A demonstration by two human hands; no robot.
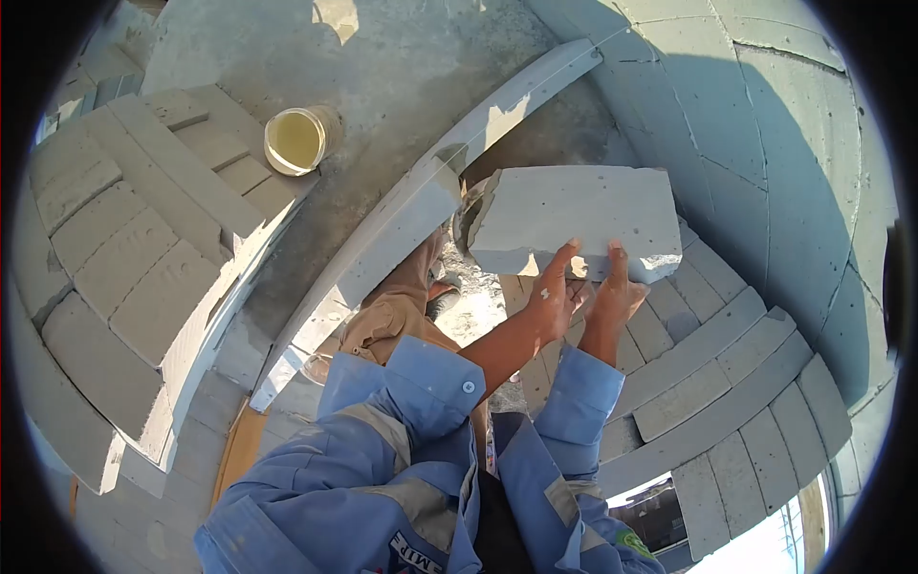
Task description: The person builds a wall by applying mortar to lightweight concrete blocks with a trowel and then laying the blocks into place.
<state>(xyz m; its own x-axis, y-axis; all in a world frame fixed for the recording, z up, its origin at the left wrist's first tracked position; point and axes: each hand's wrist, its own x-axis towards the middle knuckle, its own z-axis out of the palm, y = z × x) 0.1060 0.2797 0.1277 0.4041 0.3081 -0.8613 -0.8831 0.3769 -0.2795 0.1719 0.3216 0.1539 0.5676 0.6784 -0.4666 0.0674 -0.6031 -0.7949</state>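
Note:
A large grey concrete block [579,210], chipped at its left end and along its near edge, is in front of me. My left hand [555,295] grips its near edge, thumb on the upper face and fingers curled below. Close beside it, my right hand [617,292] holds the same edge with its thumb up. Some fingers of both hands are hidden. Left of the block runs a low row of pale blocks [397,225]; one stands near the held block's broken end. Whether the held block rests on anything underneath cannot be made out.
A block wall [794,143] rises on the right, partly in shadow. Stacked blocks stand at lower right [708,373] and at left [124,249]. An off-white bucket [304,141] sits by the left stack on the concrete floor [411,77]. A wooden plank [237,454] lies lower left.

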